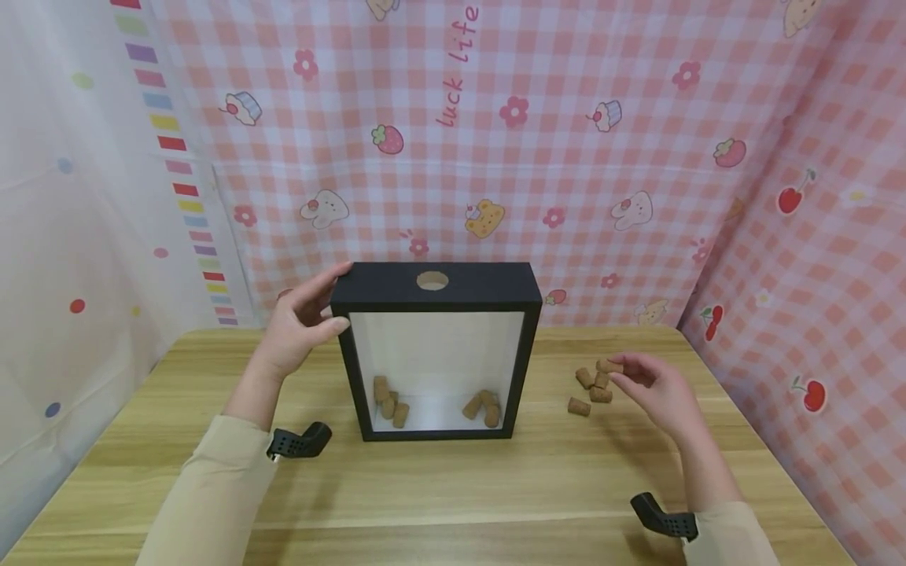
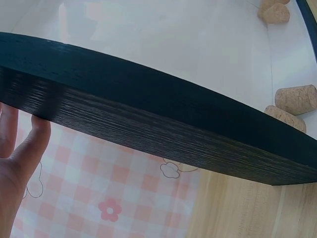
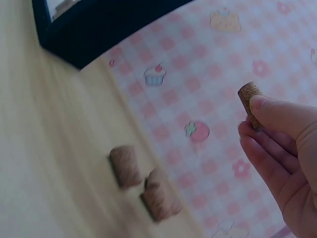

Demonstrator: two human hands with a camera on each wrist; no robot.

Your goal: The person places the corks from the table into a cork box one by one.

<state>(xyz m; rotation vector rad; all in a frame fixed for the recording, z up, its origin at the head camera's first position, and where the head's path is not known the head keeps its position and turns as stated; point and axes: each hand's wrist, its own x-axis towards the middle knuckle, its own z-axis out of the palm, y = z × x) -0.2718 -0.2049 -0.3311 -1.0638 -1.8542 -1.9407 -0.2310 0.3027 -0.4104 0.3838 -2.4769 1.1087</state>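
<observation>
A black shadow box frame (image 1: 525,369) with a clear front and a round hole (image 1: 432,281) in its top stands upright on the table. My left hand (image 1: 289,334) grips its upper left corner, thumb at the front edge and fingers at the top and behind. Wine corks lie inside it in two groups, left (image 1: 389,406) and right (image 1: 484,405). Off to the right of the box, my right hand (image 1: 658,393) pinches a cork (image 3: 246,94) between thumb and fingers, held above the table in the right wrist view.
Several loose corks (image 1: 579,406) lie on the wooden table (image 1: 425,495) between the box and my right hand. Behind the table hangs a pink checked cloth (image 1: 538,165), with a white curtain (image 1: 71,236) at the left.
</observation>
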